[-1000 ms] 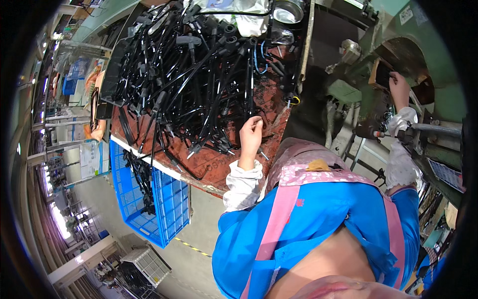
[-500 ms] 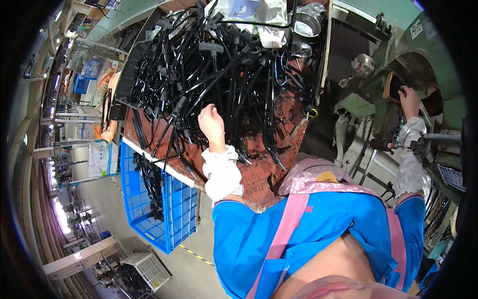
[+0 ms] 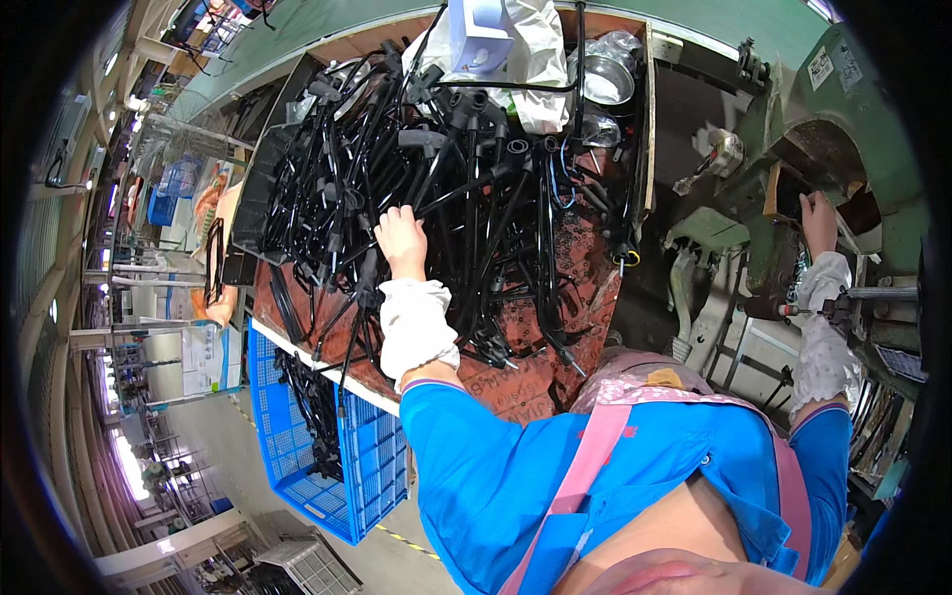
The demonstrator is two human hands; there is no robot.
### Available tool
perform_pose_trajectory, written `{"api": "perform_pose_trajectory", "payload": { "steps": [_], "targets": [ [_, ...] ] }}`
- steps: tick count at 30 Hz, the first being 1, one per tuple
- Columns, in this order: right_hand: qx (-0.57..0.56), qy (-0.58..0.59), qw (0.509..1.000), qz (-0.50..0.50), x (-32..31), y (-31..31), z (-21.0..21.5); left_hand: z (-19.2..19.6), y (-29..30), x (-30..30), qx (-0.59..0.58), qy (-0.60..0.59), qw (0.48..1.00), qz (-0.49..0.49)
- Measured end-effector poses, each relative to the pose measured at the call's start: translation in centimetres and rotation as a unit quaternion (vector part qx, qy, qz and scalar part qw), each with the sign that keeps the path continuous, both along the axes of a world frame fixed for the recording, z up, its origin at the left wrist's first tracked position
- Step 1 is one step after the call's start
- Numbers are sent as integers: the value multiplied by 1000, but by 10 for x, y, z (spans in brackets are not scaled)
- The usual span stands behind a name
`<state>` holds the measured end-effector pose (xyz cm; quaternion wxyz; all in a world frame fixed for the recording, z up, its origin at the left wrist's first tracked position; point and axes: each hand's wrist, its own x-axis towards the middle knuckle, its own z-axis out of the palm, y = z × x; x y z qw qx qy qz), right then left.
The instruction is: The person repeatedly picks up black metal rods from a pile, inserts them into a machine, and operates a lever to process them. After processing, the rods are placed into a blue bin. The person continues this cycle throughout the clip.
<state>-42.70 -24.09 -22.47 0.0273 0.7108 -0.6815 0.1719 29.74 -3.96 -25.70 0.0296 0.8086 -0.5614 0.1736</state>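
Left hand (image 3: 400, 238) down on the pile of black cables (image 3: 436, 188), fingers curled around one or two strands, so gripping cable. The pile covers most of the rust-brown counter (image 3: 526, 367), from 9 to 1 o'clock of the hand. Right hand (image 3: 819, 216) is well apart at 3 o'clock, reaching into the opening of the green machine (image 3: 853, 119); fingers bent, but I cannot tell whether it grips anything.

Containers: blue plastic crate (image 3: 337, 466) on the floor at 7 o'clock of the left hand, just below the counter edge, holds a smaller bunch of black cables. Metal bowl (image 3: 607, 84) at 1 o'clock on the counter's far end, contents unclear. White plastic bag (image 3: 531, 50) beside the bowl, touching the cable pile.
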Motion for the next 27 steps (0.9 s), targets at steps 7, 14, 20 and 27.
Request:
{"api": "perform_pose_trajectory", "payload": {
  "steps": [7, 14, 20, 27],
  "targets": [
    [-49, -23, 997, 63, 9, 5, 12, 11, -16, 32, -50, 0, 998, 34],
    [16, -51, 998, 23, 13, 3, 13, 13, -42, 59, -74, -72, 980, 169],
    [51, -84, 992, 83, -26, -9, -14, 22, -57, 26, -30, -10, 988, 154],
    [77, 32, 995, 58, -29, -37, -22, -2, -17, -11, -116, -37, 984, 130]
  ]
}}
